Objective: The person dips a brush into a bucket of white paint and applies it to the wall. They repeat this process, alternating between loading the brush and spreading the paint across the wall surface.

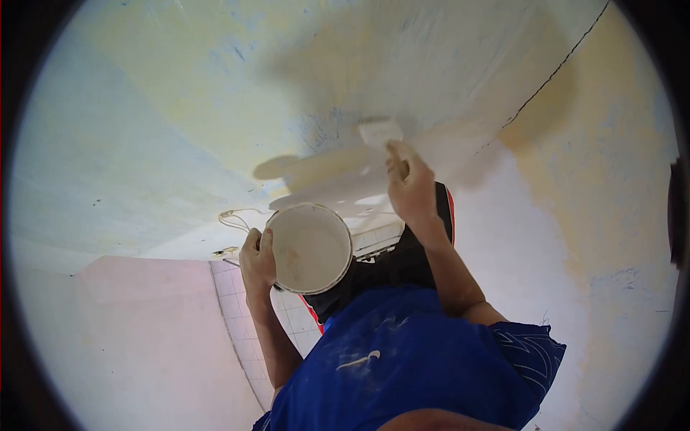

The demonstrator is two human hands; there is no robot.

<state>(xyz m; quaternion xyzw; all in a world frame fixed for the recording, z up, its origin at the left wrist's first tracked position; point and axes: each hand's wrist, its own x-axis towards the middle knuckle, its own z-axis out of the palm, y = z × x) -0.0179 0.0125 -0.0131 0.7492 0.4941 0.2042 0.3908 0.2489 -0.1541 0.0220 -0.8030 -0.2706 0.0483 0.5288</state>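
Note:
My left hand point(257, 260) grips the rim of a round white bucket point(312, 248) at its left side. The bucket's inside faces up toward me, with a pale, slightly brownish smear on it. In my right hand point(412, 188) is a putty knife point(379, 133) with a wide, whitish blade, slightly blurred. Its blade lies at the wall point(215, 93); whether it touches cannot be made out. Around the blade the surface is patchy white, yellow and blue.
A dark crack point(555, 70) runs down the wall at upper right. Smooth white coating point(503, 237) covers the wall right of my arm. A pinkish wall point(154, 302) meets floor tiles point(241, 316) at lower left. Looped pale wire point(233, 218) shows beside the bucket.

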